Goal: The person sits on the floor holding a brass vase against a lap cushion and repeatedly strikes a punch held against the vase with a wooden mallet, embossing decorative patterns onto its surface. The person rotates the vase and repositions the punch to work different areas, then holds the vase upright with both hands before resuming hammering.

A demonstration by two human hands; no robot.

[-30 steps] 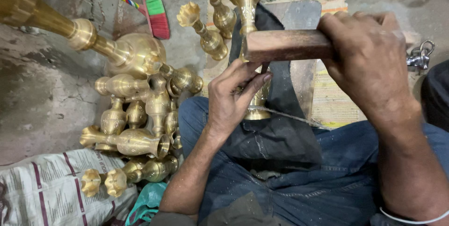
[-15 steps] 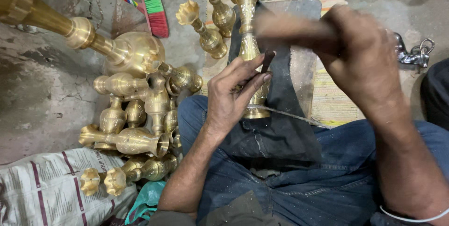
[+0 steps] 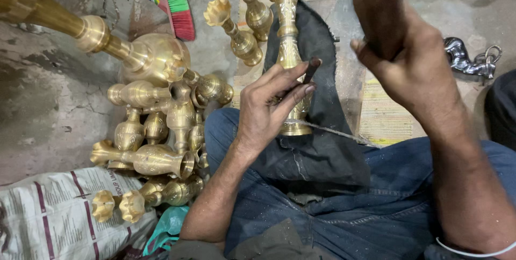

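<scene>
Engraving work on a brass vase (image 3: 288, 50) looks to be the step in hand, as I read it from my remote seat. The vase lies lengthwise on a dark cloth (image 3: 322, 147) over my lap, flared mouth pointing away from me. My left hand (image 3: 269, 107) rests on the vase body, fingers pinched on a thin dark chisel (image 3: 310, 69) whose tip I cannot see meeting the metal. My right hand (image 3: 414, 72) is raised above and to the right, closed round a wooden mallet (image 3: 376, 7) that blurs in the frame. I judge that a true blow calls for the chisel held steady and upright on the pattern. My left forearm angles up from the knee; my right one slopes steeply upward. Finished brass vases (image 3: 156, 125) lie heaped on the floor (image 3: 43, 98) at my left, near a broom (image 3: 174, 2).
</scene>
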